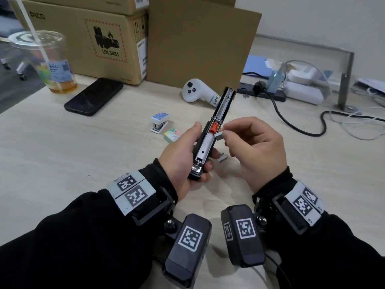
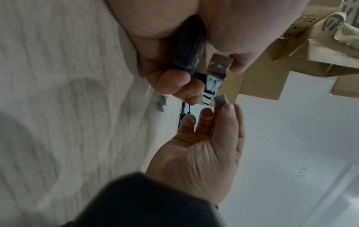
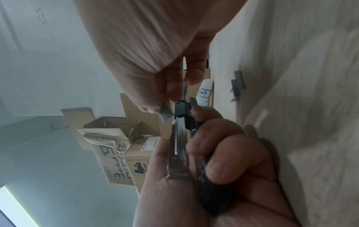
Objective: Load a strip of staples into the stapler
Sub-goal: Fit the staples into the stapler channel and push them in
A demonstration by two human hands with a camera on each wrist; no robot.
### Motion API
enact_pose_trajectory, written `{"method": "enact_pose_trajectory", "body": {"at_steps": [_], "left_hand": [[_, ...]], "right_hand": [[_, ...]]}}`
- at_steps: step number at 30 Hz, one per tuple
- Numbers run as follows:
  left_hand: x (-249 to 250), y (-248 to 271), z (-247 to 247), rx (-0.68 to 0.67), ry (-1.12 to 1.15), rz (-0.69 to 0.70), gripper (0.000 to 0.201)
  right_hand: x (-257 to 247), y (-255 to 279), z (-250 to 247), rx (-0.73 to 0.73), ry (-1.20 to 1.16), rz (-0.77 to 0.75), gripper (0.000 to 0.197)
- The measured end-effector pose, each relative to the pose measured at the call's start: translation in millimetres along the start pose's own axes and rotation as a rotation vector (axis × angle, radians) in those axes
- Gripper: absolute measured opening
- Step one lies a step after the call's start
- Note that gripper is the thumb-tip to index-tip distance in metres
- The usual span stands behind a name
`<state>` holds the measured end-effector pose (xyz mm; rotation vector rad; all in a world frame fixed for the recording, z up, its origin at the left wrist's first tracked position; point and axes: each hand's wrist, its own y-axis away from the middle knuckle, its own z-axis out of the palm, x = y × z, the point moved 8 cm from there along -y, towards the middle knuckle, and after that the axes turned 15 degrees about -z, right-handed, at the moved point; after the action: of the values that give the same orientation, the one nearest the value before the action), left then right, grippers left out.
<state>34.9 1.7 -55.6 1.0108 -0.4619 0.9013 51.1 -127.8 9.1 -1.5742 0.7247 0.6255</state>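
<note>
1. Stapler point(image 1: 210, 140): it is off the tabletop point(image 1: 83, 155), opened out, with its lid swung up and away from me and the bare metal staple channel point(image 1: 205, 146) facing up. My left hand point(image 1: 181, 163) has it in a closed grip, thumb along the near side and fingers curled round the far side of the base.
2. My right hand point(image 1: 258, 147) pinches a short block of staples point(image 1: 219, 136) between thumb and forefinger, the other fingers loosely curled. The block sits just beside the channel's right edge, close to the orange pusher point(image 1: 214, 127); I cannot tell whether it touches the rail.
3. I judge the step to be the insertion itself: stapler open, strip brought up, nothing seated yet.
4. The next move calls for turning the block so its legs straddle the rail, lowering it into the channel on the near side of the pusher, and keeping the left grip steady so the channel does not tilt. After that the lid must come down.
5. Spare staple pieces point(image 1: 222, 158) lie on the tabletop just beyond my left fingers.
6. Hard to make out: which way the staple legs point. In the left wrist view my palm hides most of the stapler. The right wrist view shows the channel edge-on and blurred, so I cannot see whether staples are already inside.
</note>
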Motion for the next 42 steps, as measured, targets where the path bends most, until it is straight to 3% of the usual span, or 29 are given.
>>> {"method": "enact_pose_trajectory", "body": {"at_steps": [4,9,20,33,42], "left_hand": [[1.0,1.1,2.3,0.005,-0.031,0.024,0.042],[0.3,2.5,5.0,-0.004,-0.081,0.046,0.044],[1.9,5.0,9.5,-0.028,-0.159,0.077,0.044],[3.8,7.2,10.4,-0.011,-0.189,0.103,0.044],[3.2,7.4,9.5,-0.012,-0.137,0.083,0.047]], "right_hand": [[-2.8,-0.3,2.7,-0.013,-0.01,-0.012,0.015],[-6.9,0.2,8.2,-0.076,0.0,-0.034,0.022],[-17.1,-4.2,15.4,-0.22,0.289,-0.226,0.018],[-26.9,-4.6,22.0,-0.298,0.454,-0.369,0.019],[-18.3,-5.8,17.7,-0.261,0.416,-0.265,0.012]]}}
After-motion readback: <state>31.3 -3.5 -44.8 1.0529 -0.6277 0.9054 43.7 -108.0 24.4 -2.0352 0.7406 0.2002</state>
